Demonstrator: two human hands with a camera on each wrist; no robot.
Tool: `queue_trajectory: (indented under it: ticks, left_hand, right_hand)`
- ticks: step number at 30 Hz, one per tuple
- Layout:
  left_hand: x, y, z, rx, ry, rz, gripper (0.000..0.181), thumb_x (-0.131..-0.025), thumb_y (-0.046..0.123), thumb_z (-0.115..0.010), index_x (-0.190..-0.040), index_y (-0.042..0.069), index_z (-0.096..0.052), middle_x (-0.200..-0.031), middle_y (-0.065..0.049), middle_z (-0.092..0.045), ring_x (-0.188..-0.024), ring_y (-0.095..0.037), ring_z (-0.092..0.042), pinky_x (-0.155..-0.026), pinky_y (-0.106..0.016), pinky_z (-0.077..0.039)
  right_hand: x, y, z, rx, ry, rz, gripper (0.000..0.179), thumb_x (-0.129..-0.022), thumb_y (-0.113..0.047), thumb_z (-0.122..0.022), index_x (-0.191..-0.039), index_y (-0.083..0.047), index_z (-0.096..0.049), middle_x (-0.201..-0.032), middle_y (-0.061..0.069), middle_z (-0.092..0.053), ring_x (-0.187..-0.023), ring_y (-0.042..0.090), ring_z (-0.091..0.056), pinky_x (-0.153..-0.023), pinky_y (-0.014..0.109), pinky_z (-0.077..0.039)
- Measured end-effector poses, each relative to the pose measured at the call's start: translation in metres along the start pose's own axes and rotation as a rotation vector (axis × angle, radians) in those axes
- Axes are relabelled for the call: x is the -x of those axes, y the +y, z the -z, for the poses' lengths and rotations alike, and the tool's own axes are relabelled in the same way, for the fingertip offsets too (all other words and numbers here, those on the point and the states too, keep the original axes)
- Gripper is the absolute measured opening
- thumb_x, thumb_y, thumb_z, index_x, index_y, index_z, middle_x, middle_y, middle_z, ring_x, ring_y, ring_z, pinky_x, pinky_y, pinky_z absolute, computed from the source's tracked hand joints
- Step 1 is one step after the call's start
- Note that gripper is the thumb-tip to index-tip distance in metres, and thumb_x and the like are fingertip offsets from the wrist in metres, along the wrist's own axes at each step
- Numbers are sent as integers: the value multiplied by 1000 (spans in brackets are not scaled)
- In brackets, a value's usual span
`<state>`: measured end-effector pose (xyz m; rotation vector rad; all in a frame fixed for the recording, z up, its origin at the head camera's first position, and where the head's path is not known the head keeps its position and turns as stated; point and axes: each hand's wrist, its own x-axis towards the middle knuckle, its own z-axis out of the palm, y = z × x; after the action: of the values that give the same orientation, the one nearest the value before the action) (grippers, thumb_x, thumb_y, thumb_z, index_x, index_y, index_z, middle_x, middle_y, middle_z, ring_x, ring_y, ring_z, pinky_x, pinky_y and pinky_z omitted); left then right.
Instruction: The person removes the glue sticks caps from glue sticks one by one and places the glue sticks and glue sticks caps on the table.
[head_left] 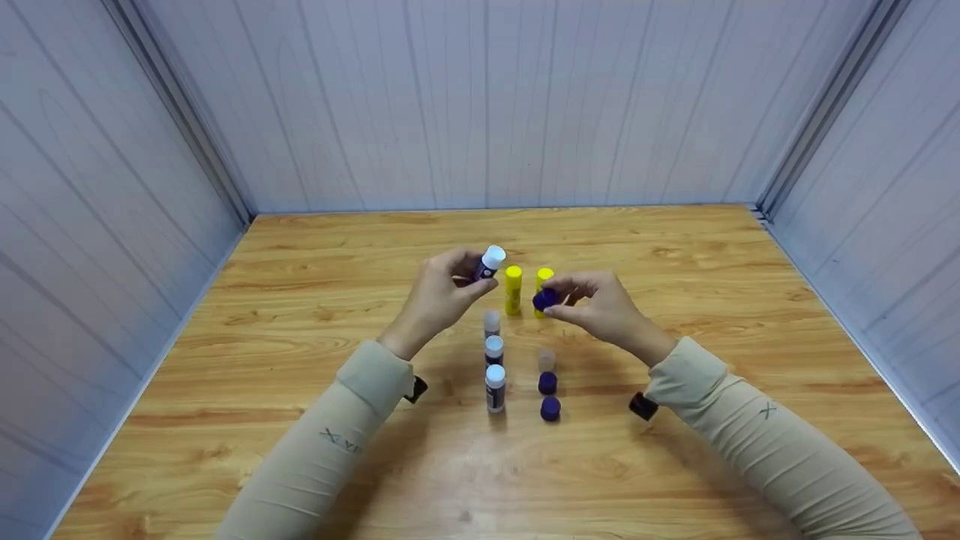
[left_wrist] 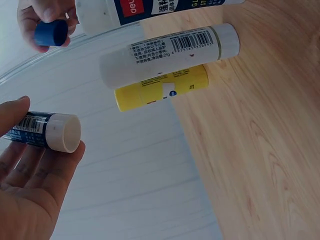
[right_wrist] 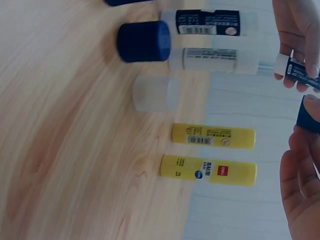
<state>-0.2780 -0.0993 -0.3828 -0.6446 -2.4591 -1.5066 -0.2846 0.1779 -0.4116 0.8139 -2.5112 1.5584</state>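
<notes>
My left hand grips a navy-labelled glue stick above the table, its white end tilted up. The left wrist view shows that glue stick uncapped, with the thumb on top and fingers underneath. To the right, my right hand pinches a navy cap between thumb and fingertips, apart from the glue stick. In the head view the cap overlaps one yellow glue stick standing behind it. Another yellow glue stick stands upright between the two hands.
Closer to me, a column of three upright white glue sticks stands on the wooden table. Beside it on the right are a translucent cap and two navy caps. Pale panels wall the table's back and sides.
</notes>
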Motion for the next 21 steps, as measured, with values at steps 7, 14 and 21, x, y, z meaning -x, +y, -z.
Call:
queue_trajectory:
  ticks: [7, 14, 21]
  left_hand:
    - [0, -7, 2, 22, -8, 29, 26, -101, 12, -79, -125, 3, -74, -111, -10, -79, -98, -20, -76, -87, -35, -65]
    - [-1, -17, 3, 43, -26, 82, 24, -102, 11, -78, -124, 3, -72, -109, -11, -78, -91, -18, -72, -78, -27, -61]
    - [-3, -29, 2, 69, -39, 138, 24, -102, 10, -78, -125, 5, -72, -110, -11, -78, -93, -20, -73, -83, -33, -65]
  right_hand:
    - [-1, 9, -2, 104, -78, -9, 28, -92, 1, -84, -119, 3, -79, -114, 17, -81, -94, 21, -71, -82, 28, -59]
    - [-2, 22, -6, 215, -191, -46, 28, -92, -1, -84, -120, 2, -79, -110, 14, -81, -100, 27, -73, -85, 35, -58]
    - [-4, 31, -8, 299, -276, -39, 26, -94, -1, -82, -120, 1, -80, -112, 12, -82, -102, 28, -74, -87, 42, -59]
